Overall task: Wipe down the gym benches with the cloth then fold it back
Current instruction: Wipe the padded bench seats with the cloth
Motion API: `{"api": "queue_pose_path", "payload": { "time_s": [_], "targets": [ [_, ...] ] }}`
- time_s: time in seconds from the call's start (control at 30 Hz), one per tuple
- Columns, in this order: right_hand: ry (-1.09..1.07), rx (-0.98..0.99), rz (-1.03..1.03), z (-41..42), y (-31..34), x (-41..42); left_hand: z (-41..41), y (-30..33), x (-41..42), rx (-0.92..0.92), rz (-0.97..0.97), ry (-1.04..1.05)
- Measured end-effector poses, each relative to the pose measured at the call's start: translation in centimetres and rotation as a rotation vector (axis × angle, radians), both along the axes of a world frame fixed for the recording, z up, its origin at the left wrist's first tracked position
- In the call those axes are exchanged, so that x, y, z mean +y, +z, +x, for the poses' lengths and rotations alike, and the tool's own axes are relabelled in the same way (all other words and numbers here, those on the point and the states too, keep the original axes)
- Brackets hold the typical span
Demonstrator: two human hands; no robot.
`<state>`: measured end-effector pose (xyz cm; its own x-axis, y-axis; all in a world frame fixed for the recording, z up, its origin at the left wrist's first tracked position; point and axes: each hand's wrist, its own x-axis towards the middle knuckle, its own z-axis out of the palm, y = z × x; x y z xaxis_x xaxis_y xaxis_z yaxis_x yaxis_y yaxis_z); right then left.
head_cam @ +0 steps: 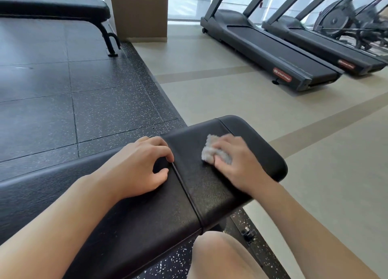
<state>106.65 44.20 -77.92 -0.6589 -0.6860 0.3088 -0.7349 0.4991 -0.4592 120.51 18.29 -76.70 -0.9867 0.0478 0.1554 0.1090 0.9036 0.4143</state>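
A second long black padded gym bench [52, 8] on a dark metal leg stood at the far left, well apart from the hands, on the dark speckled rubber floor tiles [63, 102]. Nearer, the black textured vinyl gym bench [189, 194] ran across the bottom of the view, a seam dividing its pad. The left hand [140, 169] rested on this pad just left of the seam, fingers loosely curled with the tips touching the surface, grasping nothing. Right of the seam, on the rounded end section, the small crumpled light grey cloth [210, 150] lay pressed against the pad. The right hand [237, 163], slightly blurred, gripped the cloth with its fingers curled over it and held it down on the bench. A bare knee [218, 255] showed below the bench edge. Further right, two dark grey treadmills [273, 54] stood side by side on the pale beige smooth floor [315, 173].
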Motion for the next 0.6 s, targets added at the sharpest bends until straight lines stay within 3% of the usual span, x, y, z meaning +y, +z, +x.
{"api": "queue_pose_path", "payload": {
  "time_s": [0.17,0.3,0.47,0.6],
  "targets": [
    [-0.179,0.021,0.059,-4.8,-0.3,-6.3,-0.1,0.4,-1.1,-0.037,-0.005,0.022],
    [-0.055,0.033,0.037,1.5,-0.5,-10.1,0.6,0.9,-3.2,-0.014,0.009,0.132],
    [0.226,0.023,-0.036,8.1,-0.3,-4.5,1.1,0.8,-3.0,-0.035,0.045,0.127],
    [0.083,0.088,0.012,2.4,-0.3,0.1,0.8,0.7,-1.5,-0.040,0.042,0.064]
  ]
}}
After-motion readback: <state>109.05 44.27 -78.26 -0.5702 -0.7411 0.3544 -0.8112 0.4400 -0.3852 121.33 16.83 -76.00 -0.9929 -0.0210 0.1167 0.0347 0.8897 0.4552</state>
